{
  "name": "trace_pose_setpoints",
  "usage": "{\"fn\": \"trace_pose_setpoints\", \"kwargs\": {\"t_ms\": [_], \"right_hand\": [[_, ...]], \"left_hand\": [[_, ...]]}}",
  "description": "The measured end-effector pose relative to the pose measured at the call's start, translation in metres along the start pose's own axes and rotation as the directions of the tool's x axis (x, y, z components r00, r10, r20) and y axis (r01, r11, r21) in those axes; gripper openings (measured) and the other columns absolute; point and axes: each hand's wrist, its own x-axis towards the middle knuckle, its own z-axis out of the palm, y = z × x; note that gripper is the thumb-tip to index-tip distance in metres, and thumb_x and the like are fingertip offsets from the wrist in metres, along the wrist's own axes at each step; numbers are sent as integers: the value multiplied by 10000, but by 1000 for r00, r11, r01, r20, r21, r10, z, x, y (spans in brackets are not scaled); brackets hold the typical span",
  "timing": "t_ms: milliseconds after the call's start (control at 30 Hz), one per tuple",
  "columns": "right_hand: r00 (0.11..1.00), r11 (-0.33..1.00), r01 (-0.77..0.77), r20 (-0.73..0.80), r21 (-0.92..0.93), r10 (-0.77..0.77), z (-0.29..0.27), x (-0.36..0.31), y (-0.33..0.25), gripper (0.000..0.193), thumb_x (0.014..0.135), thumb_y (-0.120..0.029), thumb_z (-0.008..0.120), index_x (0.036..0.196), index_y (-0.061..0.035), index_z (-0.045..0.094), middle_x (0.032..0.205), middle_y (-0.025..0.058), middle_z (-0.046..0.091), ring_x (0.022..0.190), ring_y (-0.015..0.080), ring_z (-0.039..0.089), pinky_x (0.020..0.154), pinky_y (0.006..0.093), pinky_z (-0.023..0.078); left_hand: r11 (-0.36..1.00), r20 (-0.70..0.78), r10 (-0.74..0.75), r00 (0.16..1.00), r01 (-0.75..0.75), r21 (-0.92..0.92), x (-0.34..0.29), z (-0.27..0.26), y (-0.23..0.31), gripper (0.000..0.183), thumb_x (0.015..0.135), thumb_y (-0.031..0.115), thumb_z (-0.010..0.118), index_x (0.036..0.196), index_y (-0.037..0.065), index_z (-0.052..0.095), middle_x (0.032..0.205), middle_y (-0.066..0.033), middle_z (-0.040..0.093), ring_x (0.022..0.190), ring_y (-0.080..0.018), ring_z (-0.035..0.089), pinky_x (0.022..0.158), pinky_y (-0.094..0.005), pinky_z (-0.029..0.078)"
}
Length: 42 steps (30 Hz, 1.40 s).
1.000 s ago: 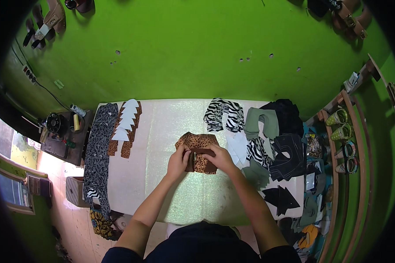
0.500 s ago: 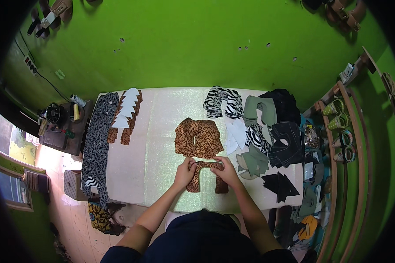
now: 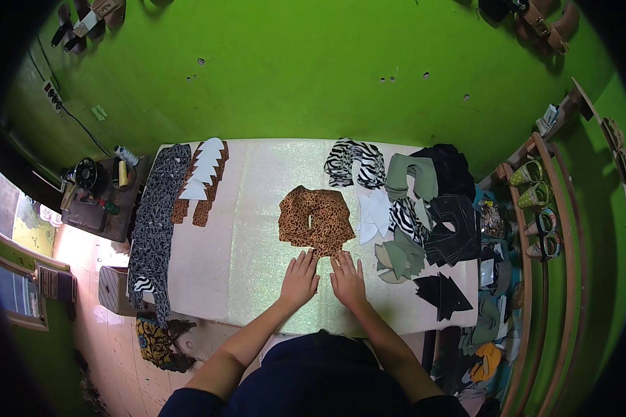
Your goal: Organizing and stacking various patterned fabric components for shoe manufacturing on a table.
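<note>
A pile of leopard-print cut pieces [image 3: 295, 215], with a narrow slit in its middle, lies on the pale shiny table [image 3: 257, 167]. At the pile's near edge a leopard-print U-shaped piece [image 3: 328, 249] shows between my fingertips; most of it is hidden under my hands. My left hand [image 3: 300, 280] lies flat with fingers stretched forward, covering one side of that piece. Mirroring it, my right hand [image 3: 348, 280] rests palm down, fingers spread, on the other side.
Zebra-print pieces [image 3: 339, 163], olive pieces [image 3: 424, 174], black pieces [image 3: 452, 233] and white pointed pieces [image 3: 373, 215] lie to the right. At left are a long grey patterned strip [image 3: 153, 229] and leopard pieces topped with white ones [image 3: 205, 170]. A sewing machine table [image 3: 97, 215] stands beyond.
Both hands went from pinching the top corners of the leopard U-shaped piece to lying flat over it. The piece now meets the pile's near edge, its legs covered.
</note>
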Motion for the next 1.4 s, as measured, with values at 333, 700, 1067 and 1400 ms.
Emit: {"fn": "trace_pose_setpoints", "kwargs": {"t_ms": [333,700,1067,1400], "right_hand": [[946,971,-241,-227,-11,232,-25,62,63,356,798,-98,484,1142,-9,507,1193,187,460,1110,340,439,939,440,349],[929,914,-347,-213,-210,303,-22,86,112,257,759,-83,493,995,-29,582,997,101,549,917,276,534,750,341,462],[851,667,-469,93,580,517,-67,84,70,158,838,-85,507,933,-20,615,888,147,620,743,302,611,639,344,484],[984,716,-115,-21,688,178,-47,46,48,279,789,-28,560,1066,-37,586,1037,81,548,989,199,524,751,282,456]], "left_hand": [[997,-55,43,998,-47,-63,43,-1,9,414,840,231,496,1201,32,467,1317,-184,375,1249,-316,324,1033,-439,243],[963,52,53,997,-37,-266,92,6,31,335,845,194,504,1140,35,511,1222,-175,456,1142,-316,432,976,-408,324],[506,383,-160,910,409,-760,103,13,26,327,909,253,462,1130,15,505,1052,-120,567,943,-229,560,839,-317,434],[-195,630,-290,721,600,-776,92,-18,15,307,874,24,491,1166,-63,448,1037,-140,572,898,-185,602,778,-248,524]]}}
